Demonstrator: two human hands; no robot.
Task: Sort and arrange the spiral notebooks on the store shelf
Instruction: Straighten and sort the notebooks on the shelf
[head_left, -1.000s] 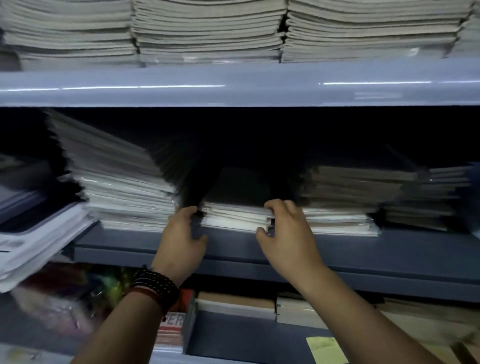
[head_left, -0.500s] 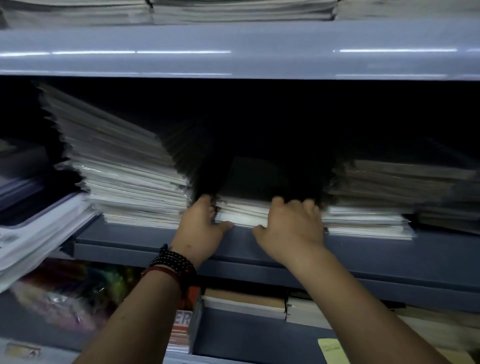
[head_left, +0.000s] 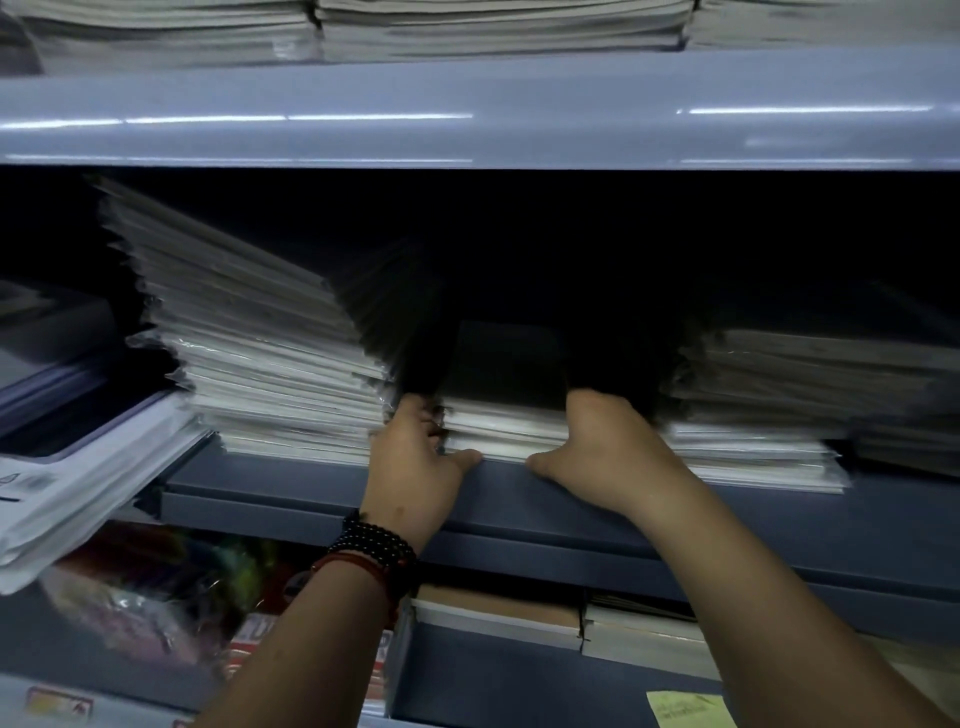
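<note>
Spiral notebooks: a low middle stack (head_left: 504, 431) of them lies flat on the blue shelf (head_left: 571, 525), directly between the hands. Its pale page edges face out and a dark cover is on top.
Left hand (head_left: 415, 462): grips the stack's left end, fingers curled into the gap there, thumb along the bottom front edge.
Right hand (head_left: 608, 452): clasps the right end with the thumb low at the front. Its fingers go into the dark gap, so how they lie is hidden.
Why held so: a hand at each end probably keeps the pile square, so it can be slid or lifted as one block.
Taller stack (head_left: 260, 364): just left of the left hand, wrapped in glinting plastic, fanned and leaning back.
Right stack (head_left: 753, 426): just beyond the right hand, higher than the middle one, with its lowest notebooks jutting forward.
Bindings: no spirals show from this side.
Progress: the stack heights are uneven, so the arranging looks unfinished.
</note>
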